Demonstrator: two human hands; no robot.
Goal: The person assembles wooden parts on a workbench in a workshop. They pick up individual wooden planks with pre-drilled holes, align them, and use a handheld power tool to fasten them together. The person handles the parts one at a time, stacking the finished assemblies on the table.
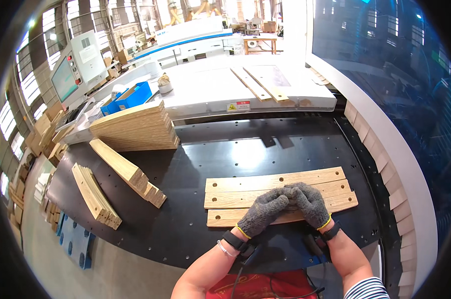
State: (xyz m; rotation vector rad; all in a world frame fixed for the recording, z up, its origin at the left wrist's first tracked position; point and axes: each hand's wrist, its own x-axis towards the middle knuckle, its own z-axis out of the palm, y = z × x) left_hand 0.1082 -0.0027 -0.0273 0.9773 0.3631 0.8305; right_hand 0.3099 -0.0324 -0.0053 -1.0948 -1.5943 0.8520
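Note:
Three pale wooden slats lie side by side on the black machine table: a far slat [248,183], a middle slat [235,199] and a near slat [227,218]. Round holes show near their ends. Both hands wear grey knit gloves and meet over the right half of the slats, hiding part of the middle and near ones. My left hand [263,212] is closed, its thumb and fingers pressed toward the other hand. Fingers curled down, my right hand [309,205] touches it. Whatever lies between the fingertips is hidden.
Left on the black table [195,239] stand a tall stack of boards [136,127], a slanting stack [118,162] and a bundle of drilled slats [93,197]. Behind are blue bins [131,98] and two strips [258,84] on a white bed. A curved guard [385,134] borders the right.

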